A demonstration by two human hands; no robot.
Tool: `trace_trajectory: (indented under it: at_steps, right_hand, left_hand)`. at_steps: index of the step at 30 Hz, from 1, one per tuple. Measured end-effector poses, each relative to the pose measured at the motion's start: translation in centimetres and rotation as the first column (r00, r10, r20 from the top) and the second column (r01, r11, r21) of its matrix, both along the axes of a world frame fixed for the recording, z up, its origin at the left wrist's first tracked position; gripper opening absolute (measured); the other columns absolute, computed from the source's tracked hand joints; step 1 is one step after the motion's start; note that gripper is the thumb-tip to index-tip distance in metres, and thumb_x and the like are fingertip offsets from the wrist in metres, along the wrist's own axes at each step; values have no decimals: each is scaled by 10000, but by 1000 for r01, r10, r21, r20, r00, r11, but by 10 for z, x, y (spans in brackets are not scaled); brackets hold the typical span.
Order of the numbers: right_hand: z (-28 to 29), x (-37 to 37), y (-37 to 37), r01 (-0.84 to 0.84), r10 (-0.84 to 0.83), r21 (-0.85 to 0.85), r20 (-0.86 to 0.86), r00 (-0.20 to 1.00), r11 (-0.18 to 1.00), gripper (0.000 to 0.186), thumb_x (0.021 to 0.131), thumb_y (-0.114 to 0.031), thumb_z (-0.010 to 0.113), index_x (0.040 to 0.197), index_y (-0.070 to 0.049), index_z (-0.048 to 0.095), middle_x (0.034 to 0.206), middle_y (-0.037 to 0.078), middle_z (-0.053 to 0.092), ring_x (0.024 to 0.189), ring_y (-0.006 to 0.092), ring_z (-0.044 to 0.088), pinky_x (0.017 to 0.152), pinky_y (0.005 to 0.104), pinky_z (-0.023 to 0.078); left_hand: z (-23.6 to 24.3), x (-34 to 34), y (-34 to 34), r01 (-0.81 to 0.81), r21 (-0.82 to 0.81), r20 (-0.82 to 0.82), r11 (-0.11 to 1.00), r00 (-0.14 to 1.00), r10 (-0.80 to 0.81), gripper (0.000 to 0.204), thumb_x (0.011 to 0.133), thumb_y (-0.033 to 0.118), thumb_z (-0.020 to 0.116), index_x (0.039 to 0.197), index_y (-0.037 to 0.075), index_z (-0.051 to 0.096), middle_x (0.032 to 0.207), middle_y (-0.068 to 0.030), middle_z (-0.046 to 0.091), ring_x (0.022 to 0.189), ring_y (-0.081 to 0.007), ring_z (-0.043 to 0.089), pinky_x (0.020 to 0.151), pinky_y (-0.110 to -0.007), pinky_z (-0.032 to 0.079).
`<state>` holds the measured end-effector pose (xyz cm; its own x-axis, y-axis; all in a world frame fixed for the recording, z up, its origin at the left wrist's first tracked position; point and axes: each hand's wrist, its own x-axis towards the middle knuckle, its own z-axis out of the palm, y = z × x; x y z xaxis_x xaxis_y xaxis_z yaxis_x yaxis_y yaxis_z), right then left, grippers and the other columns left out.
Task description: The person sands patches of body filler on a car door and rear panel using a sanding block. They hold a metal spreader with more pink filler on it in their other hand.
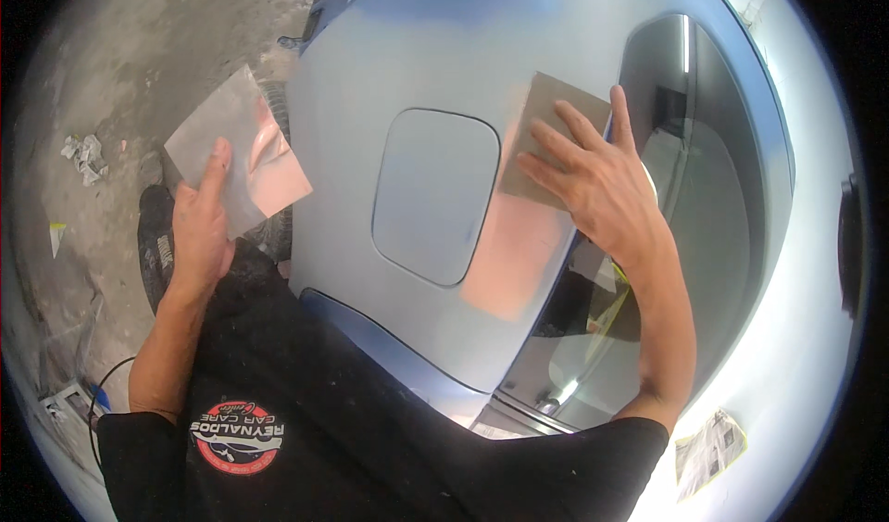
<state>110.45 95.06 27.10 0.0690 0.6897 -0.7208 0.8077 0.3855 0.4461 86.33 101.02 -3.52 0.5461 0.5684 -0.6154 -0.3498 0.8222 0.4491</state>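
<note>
With my left hand (203,212) closed, thumb on top, I hold a square grey sheet (206,140) smeared along its right side with wet-looking pink filler putty (278,181). That sheet is beside the car panel, above the floor. My right hand (602,175) grips a square grey-brown spreader (546,96); its fingers lie spread over the upper face and the thumb is hidden. The spreader covers the upper part of a pink putty patch (505,263) on the panel. Whether its edge touches the panel cannot be told.
The grey-blue car panel (389,59) has a closed fuel door (435,198) left of the patch. Dark side glass (704,198) lies right. A tyre (276,212) shows under the left sheet. Crumpled paper (86,159) lies on the concrete floor (185,31); a cable (97,383) runs lower left.
</note>
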Motion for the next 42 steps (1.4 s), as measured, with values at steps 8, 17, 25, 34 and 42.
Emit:
trace_trajectory:
  at_steps: [8, 17, 25, 34, 42]
  right_hand:
    - [36, -12, -48, 113, -116, 55, 57, 992, 992, 448, 737, -36, 659, 1145, -212, 720, 1277, -5, 568, 1311, 275, 468, 1158, 685, 190]
    - [51, -29, -59, 145, -153, 81, 109, 982, 986, 423, 790, -86, 610, 1183, -221, 691, 1242, 8, 597, 1299, 293, 478, 1148, 702, 163]
    - [-12, 4, -5, -83, 70, 163, 81, 994, 983, 401, 798, -38, 591, 1153, -188, 702, 1167, 30, 589, 1237, 265, 504, 1166, 648, 211]
    - [13, -15, -32, -12, 8, 53, 84, 996, 999, 373, 783, -70, 628, 1126, -185, 717, 1162, 21, 569, 1222, 268, 508, 1165, 654, 216]
    - [50, -35, -91, 58, -67, 92, 92, 993, 994, 351, 807, -146, 642, 1148, -195, 712, 1220, 35, 545, 1267, 286, 480, 1138, 681, 244]
  left_hand:
    - [7, 22, -5, 61, 51, 57, 997, 996, -64, 450, 1000, 324, 575, 1325, 19, 509, 1220, -58, 605, 1064, -151, 617, 906, -333, 514]
    - [9, 20, -11, 101, 79, 93, 992, 990, -108, 473, 1000, 334, 575, 1337, 11, 495, 1262, -63, 577, 1118, -159, 587, 925, -327, 503]
    - [14, 5, -17, 23, 29, 61, 999, 998, -24, 450, 999, 294, 588, 1309, -25, 518, 1252, -68, 583, 1119, -137, 561, 946, -310, 460]
    - [2, 7, -22, 62, 84, 75, 994, 995, -69, 458, 999, 322, 581, 1334, 20, 503, 1252, -62, 582, 1102, -149, 589, 910, -316, 505]
    - [21, 19, -27, 115, 64, 103, 991, 987, -121, 482, 987, 319, 604, 1306, -34, 531, 1256, -75, 582, 1123, -136, 546, 961, -306, 437]
